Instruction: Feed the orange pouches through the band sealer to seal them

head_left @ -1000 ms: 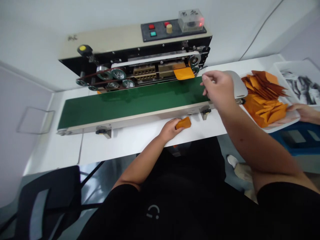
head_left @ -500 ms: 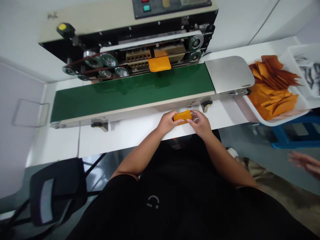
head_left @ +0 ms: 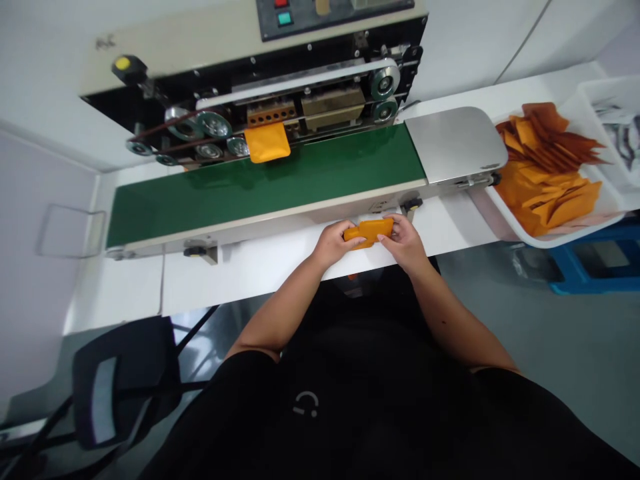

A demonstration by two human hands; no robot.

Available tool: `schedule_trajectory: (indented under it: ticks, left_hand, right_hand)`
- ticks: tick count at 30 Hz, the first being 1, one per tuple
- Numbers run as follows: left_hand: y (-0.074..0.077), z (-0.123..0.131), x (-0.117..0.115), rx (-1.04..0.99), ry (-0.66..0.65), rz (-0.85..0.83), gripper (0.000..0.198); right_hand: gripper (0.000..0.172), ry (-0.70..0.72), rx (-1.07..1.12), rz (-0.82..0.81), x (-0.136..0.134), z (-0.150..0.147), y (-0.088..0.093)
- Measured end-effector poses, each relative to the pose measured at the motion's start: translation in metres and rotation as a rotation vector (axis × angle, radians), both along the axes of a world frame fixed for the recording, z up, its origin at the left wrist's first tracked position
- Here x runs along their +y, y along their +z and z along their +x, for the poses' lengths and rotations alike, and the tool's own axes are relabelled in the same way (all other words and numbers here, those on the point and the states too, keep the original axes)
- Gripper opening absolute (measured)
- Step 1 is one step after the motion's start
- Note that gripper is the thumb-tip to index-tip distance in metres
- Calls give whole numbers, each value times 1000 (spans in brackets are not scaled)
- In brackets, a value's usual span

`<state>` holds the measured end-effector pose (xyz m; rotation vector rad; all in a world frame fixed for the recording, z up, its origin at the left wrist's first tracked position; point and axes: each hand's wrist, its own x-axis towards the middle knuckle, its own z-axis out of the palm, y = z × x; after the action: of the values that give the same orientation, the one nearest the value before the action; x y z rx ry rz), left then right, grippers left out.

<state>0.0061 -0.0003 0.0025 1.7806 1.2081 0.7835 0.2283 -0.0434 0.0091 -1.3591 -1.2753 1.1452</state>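
Note:
My left hand [head_left: 334,244] is closed on the left part of a small stack of orange packets [head_left: 354,233] at the table's front edge. An upper orange packet [head_left: 377,230] sticks out to the right, its right end pinched in my right hand [head_left: 405,241]. Its lower edge overlaps the packet beneath; how many lie in the stack cannot be made out. Beyond my hands, another orange packet [head_left: 269,143] hangs by its top edge from the band sealer [head_left: 327,107], just over the green conveyor belt [head_left: 320,163].
A white bin [head_left: 543,241] of orange packets stands at the right, with a second white bin [head_left: 600,87] of silvery pieces behind it. A metal plate [head_left: 455,143] ends the conveyor. On the floor are a blue stool [head_left: 575,280] and a black chair [head_left: 125,380].
The hanging packet has moved left along the sealer. Between my hands, the upper packet has slid right off the one below. Another person's hand and leg at the right have left view.

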Motion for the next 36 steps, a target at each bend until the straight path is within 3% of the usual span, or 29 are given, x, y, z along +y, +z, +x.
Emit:
schedule_trajectory:
  ticks: [2, 5, 8, 14, 18, 25, 36]
  left_hand:
    - [0, 0, 0, -2, -26, 1, 31]
    - [1, 1, 0, -4, -38, 1, 29]
    - [2, 1, 0, -10, -41, -14, 29]
    - [2, 0, 0, 8, -25, -1, 25]
    - [-1, -1, 2, -8, -38, 0, 26]
    - [-5, -2, 3, -16, -49, -24, 28]
    - [-6, -1, 3, -38, -65, 16, 27]
  right_hand:
    - [32, 21, -112, 14, -2, 6, 11]
    - [10, 50, -248, 39, -5, 18, 34]
    - [8, 73, -294, 107, -5, 31, 64]
    - [23, -117, 178, 148, 27, 56, 127]
    - [14, -216, 266, 94, 72, 70, 154]
    - [27, -354, 327, -103, 133, 76, 164]
    - [27, -262, 229, -148, 178, 30, 158]
